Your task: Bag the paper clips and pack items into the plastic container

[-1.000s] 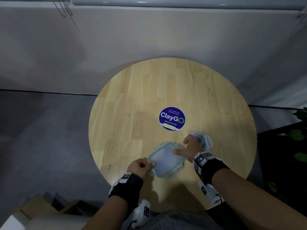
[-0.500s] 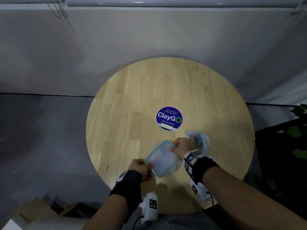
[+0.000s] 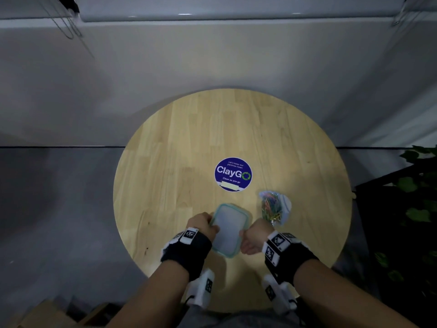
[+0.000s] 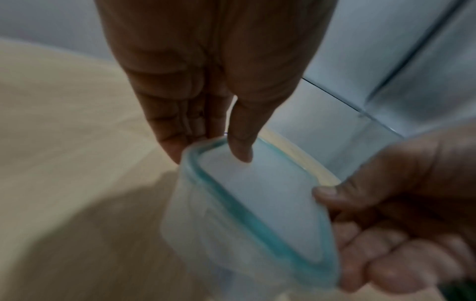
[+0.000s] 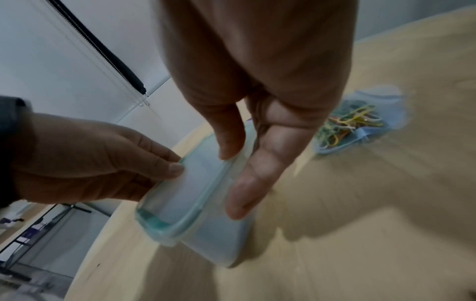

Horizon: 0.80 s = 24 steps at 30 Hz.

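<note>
A clear plastic container [image 3: 229,229] with a teal-rimmed lid sits near the front of the round wooden table [image 3: 179,143]. My left hand [image 3: 203,224] grips its left edge, thumb on the lid [image 4: 260,205] and fingers down the side. My right hand [image 3: 251,237] grips the right edge, thumb on the lid [image 5: 190,183] and fingers along the wall. A clear bag of coloured paper clips [image 3: 274,207] lies just right of the container, also seen in the right wrist view as the bag [image 5: 355,122].
A blue round ClayGo sticker [image 3: 233,174] lies on the table beyond the container. A grey wall stands behind the table. Green plant leaves [image 3: 416,185] hang at the right edge. The table's front edge is close under my wrists.
The container turned so its long side runs toward me. My right hand slid from the far corner to the right edge, and the left hand moved up along the left edge.
</note>
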Motion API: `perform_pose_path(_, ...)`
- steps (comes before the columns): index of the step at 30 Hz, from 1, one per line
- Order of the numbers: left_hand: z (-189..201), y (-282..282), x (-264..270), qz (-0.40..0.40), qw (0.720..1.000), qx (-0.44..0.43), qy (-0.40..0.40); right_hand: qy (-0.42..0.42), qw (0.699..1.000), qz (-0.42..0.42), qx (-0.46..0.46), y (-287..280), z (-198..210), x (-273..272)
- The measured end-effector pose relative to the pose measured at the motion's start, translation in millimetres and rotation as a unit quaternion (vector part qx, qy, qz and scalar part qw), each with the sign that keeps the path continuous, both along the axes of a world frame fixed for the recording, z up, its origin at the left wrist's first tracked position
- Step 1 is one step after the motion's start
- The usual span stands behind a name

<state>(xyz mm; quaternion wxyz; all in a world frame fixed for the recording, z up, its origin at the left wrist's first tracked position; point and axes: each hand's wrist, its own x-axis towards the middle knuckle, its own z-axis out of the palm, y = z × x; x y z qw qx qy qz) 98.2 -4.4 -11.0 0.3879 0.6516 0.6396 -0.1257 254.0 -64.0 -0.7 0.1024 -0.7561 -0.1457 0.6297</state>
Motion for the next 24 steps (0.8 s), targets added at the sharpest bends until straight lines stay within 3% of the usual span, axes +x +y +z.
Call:
perform_pose_path(10, -3, 6, 3, 0.118, 0.992, 0.003, -0.042, -0.105, 0.982, 0.005, 0.16, 11, -10, -1)
perform_pose_path(14, -1, 24, 14, 0.141, 0.989, 0.002, -0.051, -0.228, 0.949, 0.029, 0.215, 28, -2, 26)
perform_pose_path(16, -2, 34, 20, 0.139, 0.989, 0.004, -0.052, -0.3, 0.933, 0.062, 0.191, 23, -8, 47)
perform_pose_path(19, -2, 46, 29, 0.131, 0.99, 0.002, -0.055, -0.3, 0.936, 0.143, 0.118, 6, -18, 61)
perform_pose_path(24, -6, 57, 36, 0.134, 0.989, 0.01, -0.065, -0.271, 0.935, 0.136, 0.184, 30, -36, 51)
